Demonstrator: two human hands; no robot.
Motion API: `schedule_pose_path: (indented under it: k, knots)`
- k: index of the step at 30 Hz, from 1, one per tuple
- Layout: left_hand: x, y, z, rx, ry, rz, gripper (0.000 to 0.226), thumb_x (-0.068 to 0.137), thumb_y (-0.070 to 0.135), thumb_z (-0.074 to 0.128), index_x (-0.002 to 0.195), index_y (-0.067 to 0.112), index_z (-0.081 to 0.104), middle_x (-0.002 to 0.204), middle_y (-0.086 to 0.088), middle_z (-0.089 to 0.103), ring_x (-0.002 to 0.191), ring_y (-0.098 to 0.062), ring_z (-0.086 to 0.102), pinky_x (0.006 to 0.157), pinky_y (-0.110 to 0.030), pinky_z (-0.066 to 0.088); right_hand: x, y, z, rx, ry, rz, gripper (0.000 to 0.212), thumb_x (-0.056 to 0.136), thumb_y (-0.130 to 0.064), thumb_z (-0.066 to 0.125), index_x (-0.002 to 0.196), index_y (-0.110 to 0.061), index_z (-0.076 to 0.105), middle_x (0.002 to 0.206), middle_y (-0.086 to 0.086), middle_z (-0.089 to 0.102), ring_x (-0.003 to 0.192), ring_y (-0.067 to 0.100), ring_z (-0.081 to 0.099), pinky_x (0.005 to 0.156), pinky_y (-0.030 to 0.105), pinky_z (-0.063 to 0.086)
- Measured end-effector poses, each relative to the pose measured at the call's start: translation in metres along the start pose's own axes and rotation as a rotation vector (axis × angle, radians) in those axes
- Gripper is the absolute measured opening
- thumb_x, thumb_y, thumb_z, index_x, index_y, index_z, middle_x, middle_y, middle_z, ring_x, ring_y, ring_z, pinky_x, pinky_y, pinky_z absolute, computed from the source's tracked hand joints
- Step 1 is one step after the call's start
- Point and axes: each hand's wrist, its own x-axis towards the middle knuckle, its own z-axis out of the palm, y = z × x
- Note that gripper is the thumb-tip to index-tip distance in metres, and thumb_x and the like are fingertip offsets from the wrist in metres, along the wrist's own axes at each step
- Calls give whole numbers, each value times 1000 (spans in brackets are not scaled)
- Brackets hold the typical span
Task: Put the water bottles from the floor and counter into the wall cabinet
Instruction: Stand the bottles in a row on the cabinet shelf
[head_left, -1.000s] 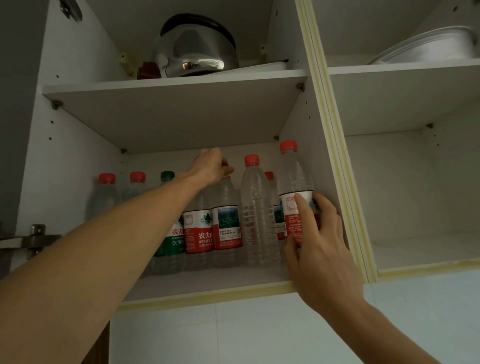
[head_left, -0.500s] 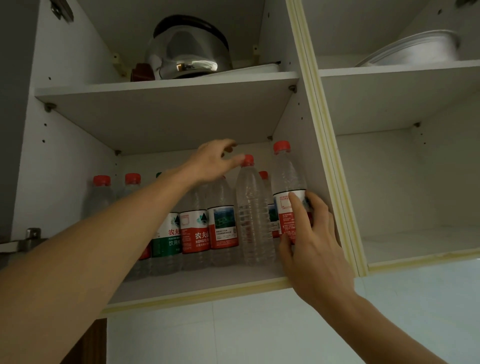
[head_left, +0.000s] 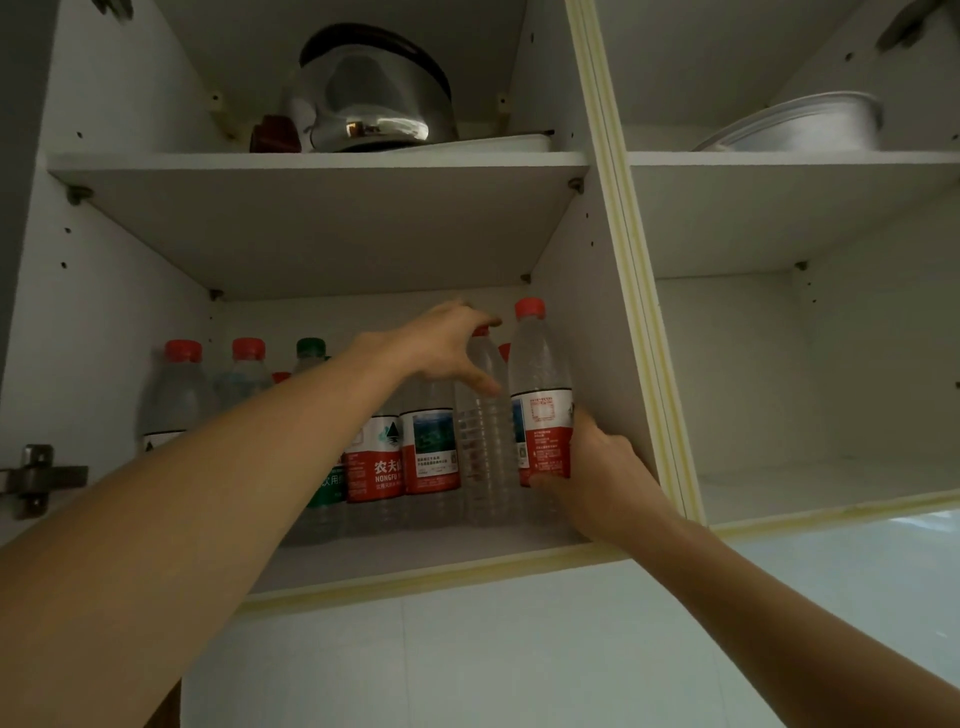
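Observation:
Several water bottles stand in a row on the lower shelf of the open wall cabinet. My right hand grips a red-capped bottle with a red and white label at the shelf's right end, against the side wall. My left hand reaches in over the row and takes the top of a clear unlabelled bottle just left of it, thumb on its shoulder and fingers over its cap. Further left stand red-labelled bottles, a green-capped bottle and red-capped bottles.
On the upper shelf sit a shiny steel kettle and a small dark object. The right compartment holds a metal basin on top; its lower shelf is bare. A door hinge juts out at left. White tiles lie below.
My left hand moved right from the middle bottles onto the top of the clear unlabelled bottle. My right hand shifted to the right side of the labelled bottle, lower on its label.

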Motion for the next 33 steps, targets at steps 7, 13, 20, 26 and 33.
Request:
schedule_pose_path:
  k: [7, 13, 20, 26, 33]
  knots:
    - [13, -3, 20, 159, 26, -81, 106, 68, 64, 80, 156, 28, 33, 149, -9, 41, 141, -34, 34, 115, -51, 33, 24, -3, 7, -21, -56, 49, 64, 94, -27, 71, 146, -14, 36, 135, 12, 58, 119, 31, 62, 103, 49, 51]
    - [14, -3, 24, 256, 43, -97, 105, 69, 72, 74, 156, 29, 33, 148, -11, 41, 141, -38, 30, 112, -54, 36, 41, -7, 16, -89, -28, 123, 74, 91, -22, 73, 148, -4, 29, 140, 19, 51, 125, 37, 57, 104, 48, 50]
    - [9, 5, 33, 326, 101, -85, 98, 78, 74, 65, 155, 24, 34, 149, -17, 41, 141, -35, 31, 118, -48, 24, 49, -7, 25, -145, 7, 150, 72, 90, -20, 75, 144, -2, 31, 137, 19, 52, 122, 37, 58, 98, 45, 51]
    - [5, -3, 39, 321, 100, -48, 102, 79, 82, 53, 159, 26, 23, 159, -18, 29, 148, -36, 21, 123, -52, 7, 52, -7, 29, -164, 9, 156, 76, 89, -21, 76, 146, -2, 30, 138, 18, 52, 123, 36, 58, 100, 44, 51]
    - [-10, -19, 43, 387, 38, 35, 131, 59, 89, 66, 161, 28, 10, 165, -14, 9, 153, -33, 4, 122, -59, -8, 50, -8, 25, -174, -3, 162, 71, 89, -19, 75, 144, -3, 33, 139, 18, 52, 124, 36, 57, 99, 43, 50]
